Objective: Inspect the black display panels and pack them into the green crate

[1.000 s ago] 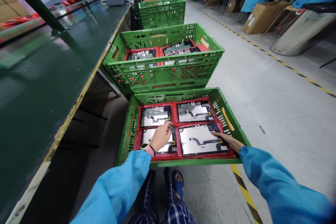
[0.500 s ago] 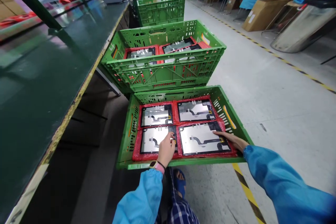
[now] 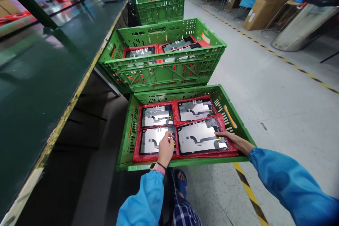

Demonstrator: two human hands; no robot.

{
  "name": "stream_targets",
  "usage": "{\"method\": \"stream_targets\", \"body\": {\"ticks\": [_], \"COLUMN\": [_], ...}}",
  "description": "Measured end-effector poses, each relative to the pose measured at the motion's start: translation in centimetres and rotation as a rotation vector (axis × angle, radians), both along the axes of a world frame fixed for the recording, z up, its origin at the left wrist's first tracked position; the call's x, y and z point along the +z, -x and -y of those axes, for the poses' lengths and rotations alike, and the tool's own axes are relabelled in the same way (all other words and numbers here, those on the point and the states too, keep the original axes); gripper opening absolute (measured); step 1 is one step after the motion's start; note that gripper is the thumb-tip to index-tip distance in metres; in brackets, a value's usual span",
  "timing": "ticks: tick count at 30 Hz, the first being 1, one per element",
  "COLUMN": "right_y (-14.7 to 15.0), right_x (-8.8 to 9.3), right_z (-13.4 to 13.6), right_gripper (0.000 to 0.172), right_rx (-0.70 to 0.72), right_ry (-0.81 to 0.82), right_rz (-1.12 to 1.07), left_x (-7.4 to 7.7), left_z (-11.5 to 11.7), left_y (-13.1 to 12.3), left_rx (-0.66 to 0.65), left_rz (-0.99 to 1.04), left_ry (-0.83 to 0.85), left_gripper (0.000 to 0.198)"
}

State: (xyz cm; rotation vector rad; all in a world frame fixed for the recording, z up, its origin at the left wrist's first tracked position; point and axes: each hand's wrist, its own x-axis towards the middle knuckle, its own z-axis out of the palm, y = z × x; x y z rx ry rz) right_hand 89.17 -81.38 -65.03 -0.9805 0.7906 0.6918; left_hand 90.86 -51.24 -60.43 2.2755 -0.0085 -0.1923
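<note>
Flat display panels with silver backs and black flex cables lie on red bubble wrap in the near green crate (image 3: 169, 164). My right hand (image 3: 231, 139) grips the right edge of the front right display panel (image 3: 198, 143), thumb on top and the other fingers hidden. That panel and its wrap are tilted, with the right side raised. Over the right edge of the front left display panel (image 3: 150, 141) is my left hand (image 3: 166, 146). Its fingers are loosely bent and apart, with nothing visible in them. Two more display panels lie behind, including the back right one (image 3: 197, 109).
Behind stands another green crate (image 3: 166, 72) holding more wrapped panels, and a further green crate (image 3: 160, 9) beyond it. A dark green workbench (image 3: 53, 77) runs along the left. Seated people in blue, cardboard boxes (image 3: 265, 12) and a metal bin (image 3: 304, 24) are at the right.
My right hand has raised the right side of the front right panel with its wrap, and the panel has shifted slightly left. My left hand has stayed nearly in place.
</note>
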Motion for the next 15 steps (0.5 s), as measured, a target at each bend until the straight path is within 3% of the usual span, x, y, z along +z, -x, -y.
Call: {"method": "stream_targets", "body": {"ticks": [9, 12, 15], "right_y": [0.3, 0.6, 0.6], "right_x": [1.2, 2.8, 5.1], "right_z": [-1.2, -1.6, -1.2], "right_gripper": [0.032, 0.032, 0.032], "right_rx": [-0.032, -0.069, -0.089], "right_ry": [0.042, 0.077, 0.093], "right_rz": [0.063, 0.064, 0.051], "left_x": [0.2, 1.4, 3.6], "left_z": [0.2, 0.9, 2.4], "left_y": [-0.5, 0.0, 2.6], "left_rx": [0.188, 0.298, 0.354], "left_rz": [-0.068, -0.129, -0.205], "left_ry": [0.23, 0.391, 0.584], "left_gripper": [0.025, 0.027, 0.034]}}
